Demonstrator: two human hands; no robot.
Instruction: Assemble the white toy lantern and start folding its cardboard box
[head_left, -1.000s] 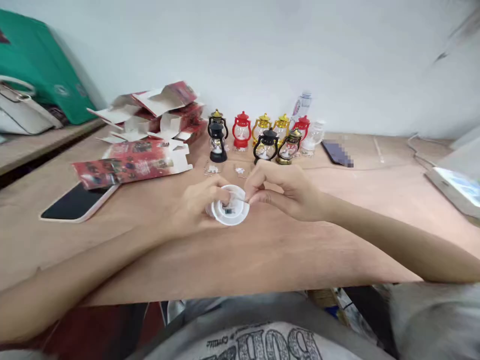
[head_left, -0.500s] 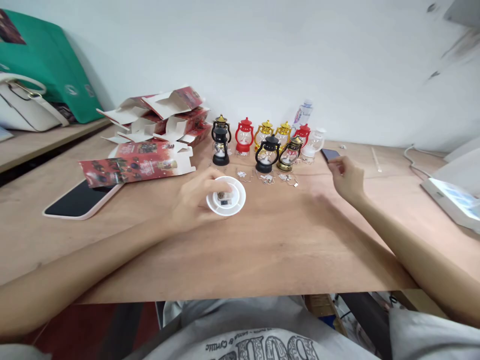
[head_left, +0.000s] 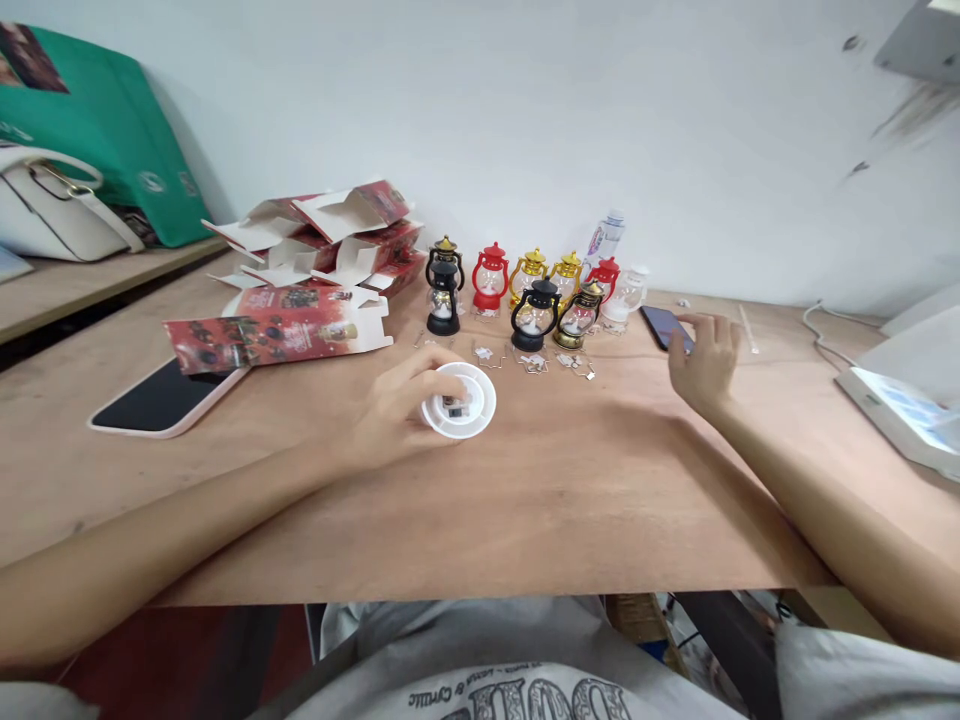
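My left hand (head_left: pixel 397 408) grips a round white plastic piece (head_left: pixel 480 405), which looks like a lantern base turned toward me. A small dark part shows in its recessed middle, partly covered by my fingers. At the right, my right hand (head_left: pixel 705 362) hovers beside a dark phone (head_left: pixel 660 325), thumb and fingers apart, with nothing visible between them. Behind the white piece stand several small lanterns, among them a black lantern (head_left: pixel 535 318), a red lantern (head_left: pixel 490 278), a bronze lantern (head_left: pixel 579 318) and a white lantern (head_left: pixel 624 296).
Thin wire hangers with white bits (head_left: pixel 532 364) lie before the lanterns. Opened red boxes (head_left: pixel 352 240) are heaped at back left, with a flattened box (head_left: pixel 300 328) over a pink-edged phone (head_left: pixel 161 398). A bottle (head_left: pixel 606 236) leans against the wall; a white box (head_left: pixel 900 415) sits far right.
My right hand has opened its fingers and shifted slightly right and down, exposing more of the dark phone. The white piece in my left hand has tilted and moved a little.
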